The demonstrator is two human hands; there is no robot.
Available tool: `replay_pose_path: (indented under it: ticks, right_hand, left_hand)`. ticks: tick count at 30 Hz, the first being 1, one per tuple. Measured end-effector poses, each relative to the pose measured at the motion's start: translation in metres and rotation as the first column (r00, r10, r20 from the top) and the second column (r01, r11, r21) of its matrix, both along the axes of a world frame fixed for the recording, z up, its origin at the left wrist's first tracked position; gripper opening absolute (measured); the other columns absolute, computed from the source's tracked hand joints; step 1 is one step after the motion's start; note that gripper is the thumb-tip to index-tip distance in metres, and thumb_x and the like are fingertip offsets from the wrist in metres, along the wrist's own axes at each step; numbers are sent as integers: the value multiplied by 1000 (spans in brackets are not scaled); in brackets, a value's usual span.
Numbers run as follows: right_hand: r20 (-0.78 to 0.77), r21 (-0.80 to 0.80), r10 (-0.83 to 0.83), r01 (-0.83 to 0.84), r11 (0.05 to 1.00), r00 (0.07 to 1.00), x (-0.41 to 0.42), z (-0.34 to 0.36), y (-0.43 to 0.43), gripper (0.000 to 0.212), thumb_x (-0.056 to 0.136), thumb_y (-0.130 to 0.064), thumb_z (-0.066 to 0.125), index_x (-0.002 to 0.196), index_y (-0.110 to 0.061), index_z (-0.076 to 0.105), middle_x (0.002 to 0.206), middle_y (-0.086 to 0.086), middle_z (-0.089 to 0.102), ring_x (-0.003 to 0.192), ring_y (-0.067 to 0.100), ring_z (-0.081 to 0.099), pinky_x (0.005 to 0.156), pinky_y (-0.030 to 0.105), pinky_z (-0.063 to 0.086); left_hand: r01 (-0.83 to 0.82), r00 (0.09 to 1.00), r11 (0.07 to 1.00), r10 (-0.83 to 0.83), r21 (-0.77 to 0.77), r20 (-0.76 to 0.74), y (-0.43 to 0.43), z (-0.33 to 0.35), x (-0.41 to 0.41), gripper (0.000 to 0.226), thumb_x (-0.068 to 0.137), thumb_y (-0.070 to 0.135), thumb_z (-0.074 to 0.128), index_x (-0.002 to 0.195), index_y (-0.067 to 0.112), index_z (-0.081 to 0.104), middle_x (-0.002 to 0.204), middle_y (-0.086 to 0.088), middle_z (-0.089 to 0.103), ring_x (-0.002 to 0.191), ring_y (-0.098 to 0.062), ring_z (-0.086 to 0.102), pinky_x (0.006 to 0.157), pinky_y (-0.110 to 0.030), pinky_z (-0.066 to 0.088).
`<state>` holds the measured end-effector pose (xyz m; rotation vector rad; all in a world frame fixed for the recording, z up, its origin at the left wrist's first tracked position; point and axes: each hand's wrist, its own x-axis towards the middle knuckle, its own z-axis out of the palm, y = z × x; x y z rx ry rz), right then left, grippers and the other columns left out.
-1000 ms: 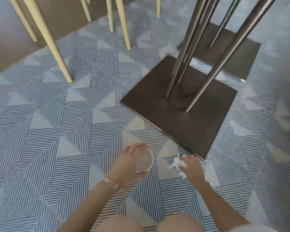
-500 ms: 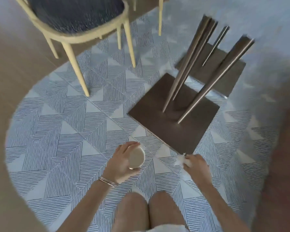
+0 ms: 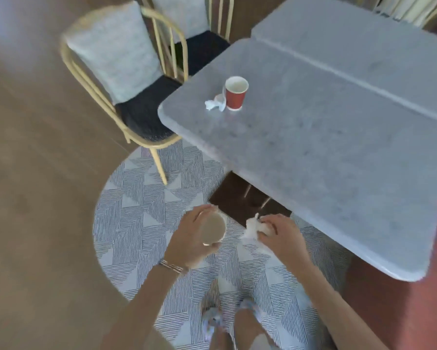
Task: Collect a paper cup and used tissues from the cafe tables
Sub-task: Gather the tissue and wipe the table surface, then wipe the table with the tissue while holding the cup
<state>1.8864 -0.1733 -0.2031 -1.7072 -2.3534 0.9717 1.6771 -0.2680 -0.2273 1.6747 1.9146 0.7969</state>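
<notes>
My left hand (image 3: pixel 189 242) grips a paper cup (image 3: pixel 213 228), its pale open mouth turned toward me, held over the rug. My right hand (image 3: pixel 284 239) is closed on a crumpled white tissue (image 3: pixel 252 227), a little right of the cup. On the grey marble table (image 3: pixel 313 137) stands a red paper cup (image 3: pixel 235 93), upright near the left edge. A crumpled white tissue (image 3: pixel 215 104) lies against the red cup's left side. Both hands are well below and nearer to me than the red cup.
A wooden chair (image 3: pixel 126 79) with grey cushion and dark seat stands left of the table, a second chair (image 3: pixel 199 34) behind it. A second marble tabletop (image 3: pixel 364 39) adjoins at the back. The striped round rug (image 3: pixel 141 223) and the dark table base (image 3: pixel 237 198) lie below.
The view has risen from floor level to above the tabletop, so the red cup and its tissue now show. Both hands keep hold of the cup and the tissue.
</notes>
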Motion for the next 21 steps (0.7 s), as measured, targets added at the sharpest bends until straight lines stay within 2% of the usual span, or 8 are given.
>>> replay_pose_path:
  ticks: [3,6,9,14,19,21]
  right_hand:
    - [-55,22,-12,13,1000,998,-15,30,14,29,78,-23,66,107,-17,65,101,4,62,86,20,59,75,33,49]
    - [-59,62,-23,26,998,998,-24,39,36,28,77,-22,68,104,-17,66,99,4,63,83,21,60,75,33,49]
    - [-74,83,-50,56,995,996,-34,40,62,25,75,-21,69,100,-18,67,97,3,64,80,20,60,72,31,47]
    - [-87,107,-81,90,990,993,-56,44,122,25,72,-15,69,97,-20,68,92,4,64,79,24,62,68,31,44]
    - [-91,80,-97,105,991,991,-74,49,176,27,72,-15,70,98,-20,67,94,3,63,78,24,61,65,28,42]
    - [-71,65,-118,122,990,990,-81,51,194,27,71,-16,69,98,-20,67,94,5,63,82,26,61,68,32,44]
  left_hand:
    - [7,1000,999,-6,46,-22,16,33,-11,80,59,27,84,129,18,47,128,12,40,109,-10,40,84,-18,33]
    - [23,998,999,-20,44,-62,39,45,-22,81,58,27,84,129,17,46,130,5,45,109,-14,43,85,-26,40]
    - [49,997,998,-47,42,-63,66,49,-33,81,58,31,82,129,20,44,130,6,44,108,-18,46,87,-35,47]
    - [80,995,994,-76,72,-61,132,69,-56,80,59,30,83,128,18,45,131,6,43,110,-17,46,90,-31,43]
    - [103,992,990,-96,93,-81,211,90,-85,77,59,29,83,125,14,47,130,0,45,110,-20,48,91,-39,45]
    - [100,994,987,-94,123,-53,240,99,-95,76,58,29,81,124,14,47,129,-1,46,109,-22,50,93,-42,44]
